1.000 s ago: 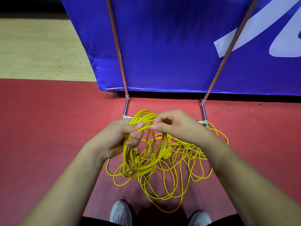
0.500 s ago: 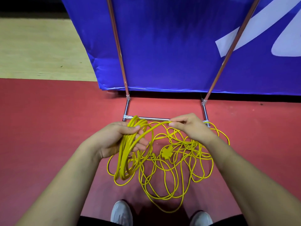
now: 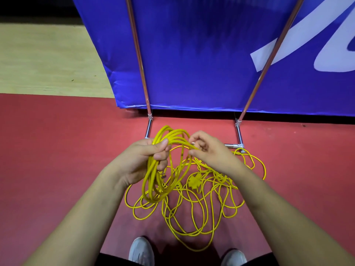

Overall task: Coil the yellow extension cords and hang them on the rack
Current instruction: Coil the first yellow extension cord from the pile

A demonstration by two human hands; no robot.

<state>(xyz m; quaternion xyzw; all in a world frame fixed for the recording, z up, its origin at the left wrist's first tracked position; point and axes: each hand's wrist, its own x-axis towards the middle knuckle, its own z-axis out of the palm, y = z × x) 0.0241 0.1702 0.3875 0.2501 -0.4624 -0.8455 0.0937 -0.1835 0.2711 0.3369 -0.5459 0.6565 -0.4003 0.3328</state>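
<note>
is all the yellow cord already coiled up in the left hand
No, the left hand grips only a few loops of the yellow cord, and a loose tangle of it lies on the red floor.

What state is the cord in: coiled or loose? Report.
Partly coiled: left hand grips some loops; loose cord lies tangled on the floor.

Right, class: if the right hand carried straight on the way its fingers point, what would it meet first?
Probably the yellow coil gripped by the left hand; the right hand points left at its upper loops. Depth is hard to judge.
</note>
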